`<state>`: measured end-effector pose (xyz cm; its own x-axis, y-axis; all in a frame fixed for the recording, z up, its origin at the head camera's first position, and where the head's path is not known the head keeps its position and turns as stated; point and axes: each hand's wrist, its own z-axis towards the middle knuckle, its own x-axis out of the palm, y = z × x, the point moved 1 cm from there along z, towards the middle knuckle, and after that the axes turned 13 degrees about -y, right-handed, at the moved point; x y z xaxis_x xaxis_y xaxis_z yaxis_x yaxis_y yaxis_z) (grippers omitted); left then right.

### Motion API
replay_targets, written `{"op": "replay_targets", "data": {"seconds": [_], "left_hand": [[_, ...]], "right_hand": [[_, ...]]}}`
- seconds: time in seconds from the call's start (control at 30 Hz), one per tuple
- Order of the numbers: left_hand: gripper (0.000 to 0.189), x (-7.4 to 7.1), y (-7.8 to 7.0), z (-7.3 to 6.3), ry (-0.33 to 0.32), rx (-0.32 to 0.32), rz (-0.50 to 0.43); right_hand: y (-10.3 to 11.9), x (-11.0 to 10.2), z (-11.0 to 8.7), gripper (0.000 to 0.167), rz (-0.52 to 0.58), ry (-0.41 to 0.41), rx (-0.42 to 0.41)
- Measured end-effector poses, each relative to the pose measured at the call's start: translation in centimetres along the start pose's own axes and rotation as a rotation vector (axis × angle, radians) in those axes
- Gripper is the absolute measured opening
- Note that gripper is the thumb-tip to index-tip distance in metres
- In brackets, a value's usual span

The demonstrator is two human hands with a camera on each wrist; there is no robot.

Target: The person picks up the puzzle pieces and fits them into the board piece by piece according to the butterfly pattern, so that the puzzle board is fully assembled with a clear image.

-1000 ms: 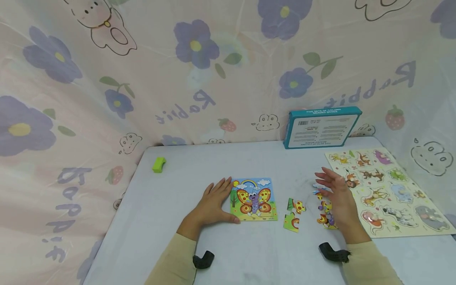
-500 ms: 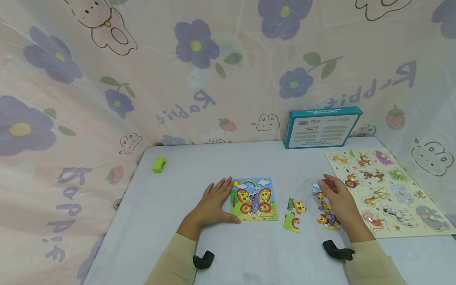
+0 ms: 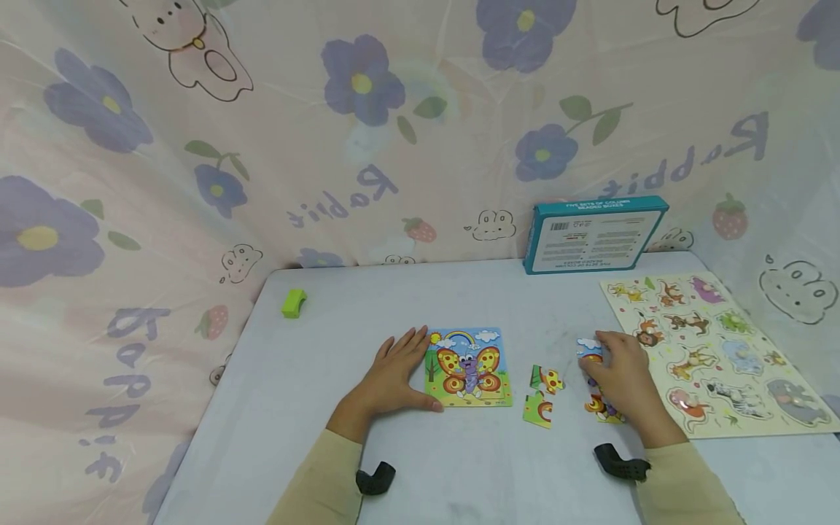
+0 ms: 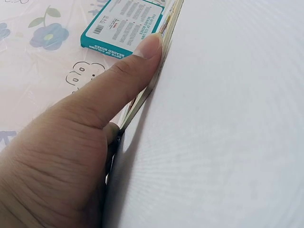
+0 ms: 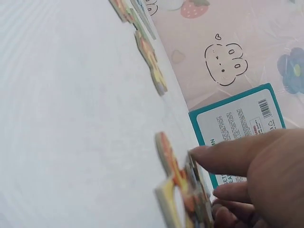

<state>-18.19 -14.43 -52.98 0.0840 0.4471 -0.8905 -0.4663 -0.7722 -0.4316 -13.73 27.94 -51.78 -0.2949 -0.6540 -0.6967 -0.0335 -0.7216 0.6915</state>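
My left hand (image 3: 394, 372) lies with straight, spread fingers along the left side of a square butterfly puzzle (image 3: 467, 368), its thumb at the lower corner. In the left wrist view the thumb (image 4: 135, 61) rests at the puzzle's thin edge. Over a loose column of puzzle pieces, my right hand (image 3: 626, 383) has thumb and forefinger bent around a blue cloud piece (image 3: 588, 348). Purple and orange pieces (image 3: 600, 408) lie just below, partly under the hand. The right wrist view has the thumb (image 5: 209, 159) touching a piece's edge.
Two more loose pieces, one with a red-and-yellow wing (image 3: 546, 379) and a green one (image 3: 538, 410), lie between the hands. An animal peg board (image 3: 715, 357) fills the right side. A teal box (image 3: 593, 237) stands at the back; a green block (image 3: 293, 303) sits far left.
My right hand has come down and left from above the peg board's edge onto the loose column, and the cloud piece has shifted slightly. My left hand stays in place.
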Motion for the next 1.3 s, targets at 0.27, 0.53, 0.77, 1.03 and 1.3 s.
{"op": "replay_targets", "data": {"seconds": [0.27,0.53,0.77,1.03,1.3], "left_hand": [[0.137,0.0,-0.1,0.0,0.003,-0.007,0.001],[0.137,0.1,0.0,0.0,0.005,-0.009,0.003],[0.137,0.1,0.0,0.0,0.01,-0.008,0.008],[0.137,0.0,0.0,0.0,0.009,-0.003,0.01],[0.137,-0.1,-0.1,0.0,0.007,-0.004,0.008]], "right_hand": [[0.1,0.1,-0.2,0.054,-0.014,-0.044,0.05],[0.0,0.4,-0.3,0.05,0.077,-0.076,0.035],[0.5,0.4,-0.6,0.037,0.125,-0.147,-0.009],[1.7,0.3,-0.9,0.04,0.305,-0.072,0.061],[2.5,0.7,-1.2,0.036,0.462,-0.032,0.008]]}}
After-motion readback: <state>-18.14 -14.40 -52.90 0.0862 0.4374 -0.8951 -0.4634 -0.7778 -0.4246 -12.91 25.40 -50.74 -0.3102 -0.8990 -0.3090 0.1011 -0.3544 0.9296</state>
